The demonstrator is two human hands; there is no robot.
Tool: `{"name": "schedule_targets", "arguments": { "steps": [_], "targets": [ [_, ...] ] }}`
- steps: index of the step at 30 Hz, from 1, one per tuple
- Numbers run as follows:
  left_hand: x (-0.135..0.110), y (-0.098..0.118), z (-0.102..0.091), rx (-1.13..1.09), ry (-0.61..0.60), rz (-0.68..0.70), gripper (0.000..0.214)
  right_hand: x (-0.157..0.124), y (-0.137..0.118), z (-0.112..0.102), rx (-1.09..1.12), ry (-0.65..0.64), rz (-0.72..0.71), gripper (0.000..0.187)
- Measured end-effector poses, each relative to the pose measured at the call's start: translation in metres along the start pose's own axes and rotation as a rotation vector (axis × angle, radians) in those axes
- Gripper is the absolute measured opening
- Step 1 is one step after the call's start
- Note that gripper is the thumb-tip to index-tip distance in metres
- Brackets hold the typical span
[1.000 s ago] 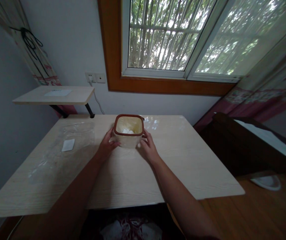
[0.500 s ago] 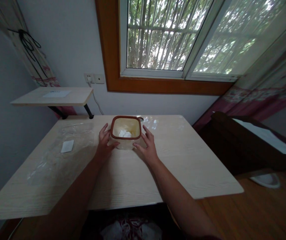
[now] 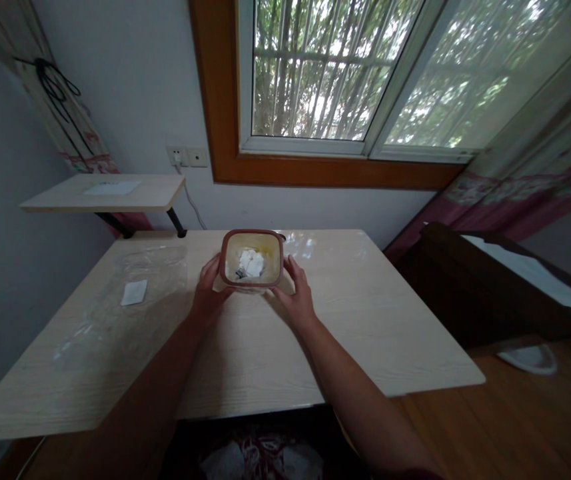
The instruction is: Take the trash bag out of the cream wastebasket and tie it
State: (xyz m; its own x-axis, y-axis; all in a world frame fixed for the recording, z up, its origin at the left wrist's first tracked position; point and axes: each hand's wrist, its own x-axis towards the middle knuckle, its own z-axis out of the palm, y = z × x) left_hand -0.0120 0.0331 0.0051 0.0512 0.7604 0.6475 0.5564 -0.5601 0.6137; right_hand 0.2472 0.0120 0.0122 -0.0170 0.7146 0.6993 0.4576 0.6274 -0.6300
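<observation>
The left hand (image 3: 208, 293) and right hand (image 3: 296, 297) grasp opposite sides of a brown-rimmed plastic tub (image 3: 251, 232) holding white tissue (image 3: 250, 263), above the far side of the desk (image 3: 365, 333).

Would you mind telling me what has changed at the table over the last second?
The left hand and right hand have closed from spread onto the sides of the brown-rimmed plastic container, which now tips toward the person. The white paper inside has shifted. The white card stayed put.
</observation>
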Motion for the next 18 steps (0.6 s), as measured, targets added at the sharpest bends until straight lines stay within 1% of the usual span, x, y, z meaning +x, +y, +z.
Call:
{"name": "schedule_targets", "arguments": {
  "steps": [3,6,13,18],
  "targets": [
    [-0.0001,-0.002,0.0008,0.008,-0.016,0.001,0.09,-0.0009,0.0011,0.0013,-0.017,-0.015,-0.016,0.081],
    [-0.0001,-0.0051,0.0019,0.036,-0.019,0.04,0.088,-0.0019,0.0021,0.002,-0.017,-0.04,-0.026,0.077],
    [0.0001,-0.0053,0.0014,0.089,0.0,0.075,0.082,-0.0026,0.0013,0.0004,-0.046,-0.047,-0.071,0.077],
    [0.0002,-0.0041,0.0014,0.089,0.024,0.105,0.08,-0.0025,0.0037,-0.0001,-0.045,-0.047,-0.067,0.075]
  ]
}}
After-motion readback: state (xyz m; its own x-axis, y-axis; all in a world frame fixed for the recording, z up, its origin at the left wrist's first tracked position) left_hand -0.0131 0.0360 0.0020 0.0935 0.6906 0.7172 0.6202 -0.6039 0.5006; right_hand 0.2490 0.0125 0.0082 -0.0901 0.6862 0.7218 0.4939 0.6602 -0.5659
